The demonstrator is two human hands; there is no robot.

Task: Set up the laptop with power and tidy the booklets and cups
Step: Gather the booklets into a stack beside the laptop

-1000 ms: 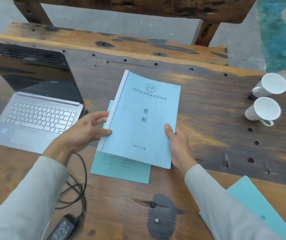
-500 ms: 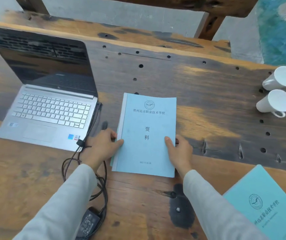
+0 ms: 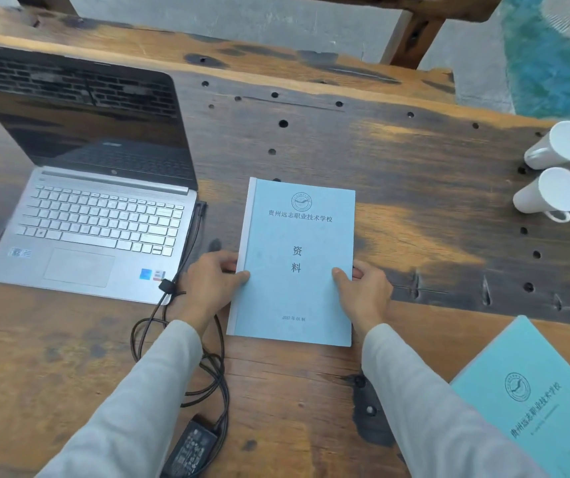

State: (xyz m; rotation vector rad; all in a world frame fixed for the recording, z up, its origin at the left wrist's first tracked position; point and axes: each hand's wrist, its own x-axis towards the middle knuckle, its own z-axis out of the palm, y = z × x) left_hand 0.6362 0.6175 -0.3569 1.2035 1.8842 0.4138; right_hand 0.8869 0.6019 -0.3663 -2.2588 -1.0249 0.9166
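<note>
A light blue booklet (image 3: 297,263) lies flat in the middle of the wooden table (image 3: 414,201), hiding the booklet seen under it earlier. My left hand (image 3: 209,281) holds its left edge, thumb on the cover. My right hand (image 3: 366,291) holds its right edge the same way. An open silver laptop (image 3: 97,222) stands at the left, its black cable (image 3: 200,215) plugged into its right side. The power brick (image 3: 192,446) lies near the front edge. Another teal booklet (image 3: 539,401) lies at the front right. Two white cups (image 3: 552,170) lie on their sides at the far right.
The cable loops (image 3: 176,343) on the table between my left arm and the laptop. The tabletop has several round holes and dark knots. A wooden bench (image 3: 411,39) and grey floor lie beyond the far edge; a teal rug (image 3: 552,56) is at the top right.
The blue booklet went from tilted above a second booklet to lying flat and square on top of it, covering it. Both hands stayed on its side edges.
</note>
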